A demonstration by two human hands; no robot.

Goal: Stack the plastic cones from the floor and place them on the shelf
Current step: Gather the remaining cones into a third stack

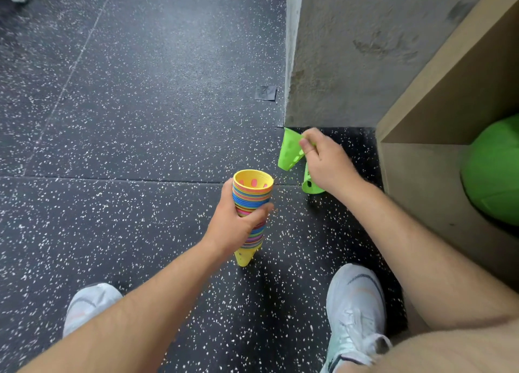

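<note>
Nearest, my shoes stand on the floor. Left hand grips the stack, mouth up. Right hand, just beyond and right of it, pinches a tilted green cone; a second cone lies beneath. I'd bring it left, into that mouth.

The stack of cones sits in the left hand at the centre, above the floor and ahead of 2 shoes, the left shoe at lower left and the right shoe at lower right. Right of the stack and farther ahead, the right hand pinches 1 loose cone. A second cone lies on the floor just under that hand. Behind both rises the wall corner, with a tape patch on the floor to its left. The shelf stands at far right beside the wall, with a ball inside it.
</note>
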